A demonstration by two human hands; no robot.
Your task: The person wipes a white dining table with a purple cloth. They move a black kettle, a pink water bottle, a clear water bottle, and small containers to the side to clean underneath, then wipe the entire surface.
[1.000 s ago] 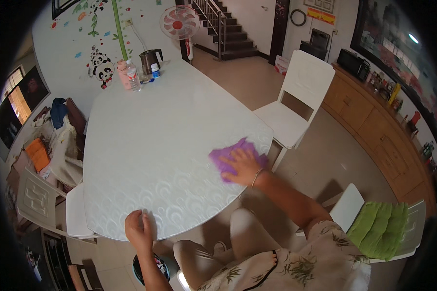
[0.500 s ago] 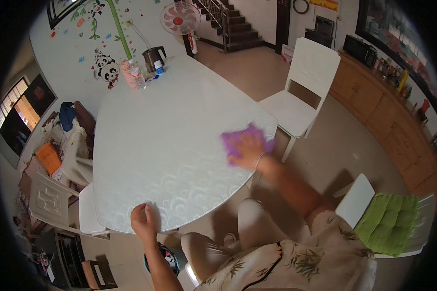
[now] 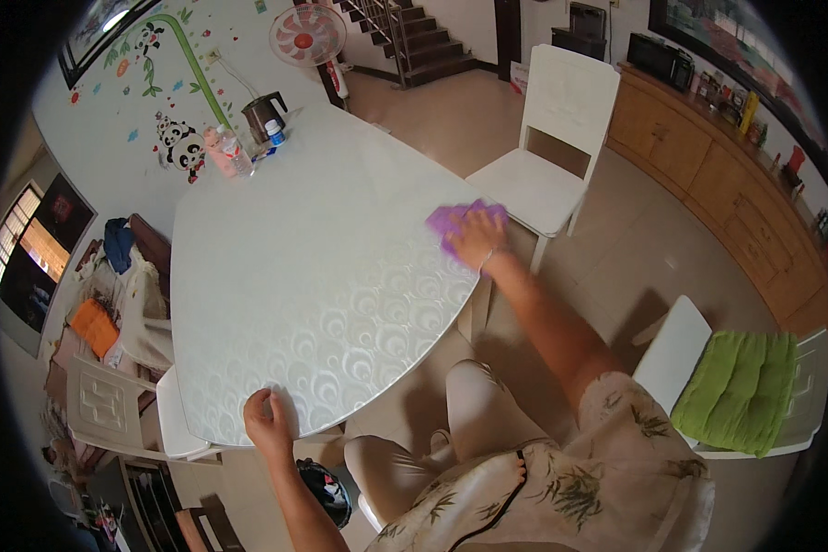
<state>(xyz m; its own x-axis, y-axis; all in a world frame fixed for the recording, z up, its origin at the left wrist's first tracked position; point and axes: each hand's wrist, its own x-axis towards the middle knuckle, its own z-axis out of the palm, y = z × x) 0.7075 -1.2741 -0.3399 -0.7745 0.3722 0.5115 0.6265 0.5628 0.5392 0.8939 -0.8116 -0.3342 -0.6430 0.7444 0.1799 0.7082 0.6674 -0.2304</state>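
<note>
A crumpled purple cloth (image 3: pixel 446 221) lies at the right edge of the white table (image 3: pixel 304 248). My right hand (image 3: pixel 477 237) presses down on it, fingers bent over the cloth, and the arm is stretched out. Near the table's front left edge rests my left hand (image 3: pixel 267 425), its fingers loosely curled in with nothing seen in them. The tabletop is glossy, with a pattern of pale rings toward its front.
At the far end stand a kettle (image 3: pixel 263 120), a clear bottle (image 3: pixel 236 156) and a small blue-and-white bottle (image 3: pixel 275 133). A white chair (image 3: pixel 561 129) adjoins the right edge. Another chair holds a green cushion (image 3: pixel 736 391). Below my left forearm is a bin (image 3: pixel 327 492).
My right hand has pushed the purple cloth farther away along the table's right edge. The left hand stays by the front edge, its curl slightly looser. The view has shifted a little.
</note>
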